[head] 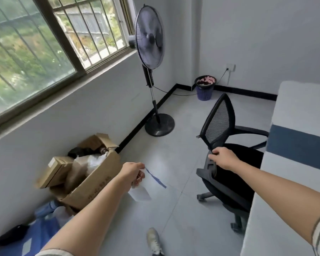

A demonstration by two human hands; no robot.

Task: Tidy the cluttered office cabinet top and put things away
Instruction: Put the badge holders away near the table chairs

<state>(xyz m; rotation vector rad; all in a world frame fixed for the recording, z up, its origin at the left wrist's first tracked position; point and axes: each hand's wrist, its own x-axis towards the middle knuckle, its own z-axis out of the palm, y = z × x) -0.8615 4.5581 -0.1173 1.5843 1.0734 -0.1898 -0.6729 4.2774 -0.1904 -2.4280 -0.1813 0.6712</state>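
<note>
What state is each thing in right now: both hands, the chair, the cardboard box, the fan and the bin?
left hand: pinches the clear pouch, its blue strap trailing.
right hand: grips the office chair by its backrest.
office chair: upright, on its wheels.
cardboard box: flaps open, stuffed.
fan: upright; spinning or not, cannot tell.
bin: full to the rim.

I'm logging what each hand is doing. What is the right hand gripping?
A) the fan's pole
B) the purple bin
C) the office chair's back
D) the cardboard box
C: the right hand grips the bottom of the mesh back of the office chair, while the left hand holds a clear pouch with a blue strip.
</note>
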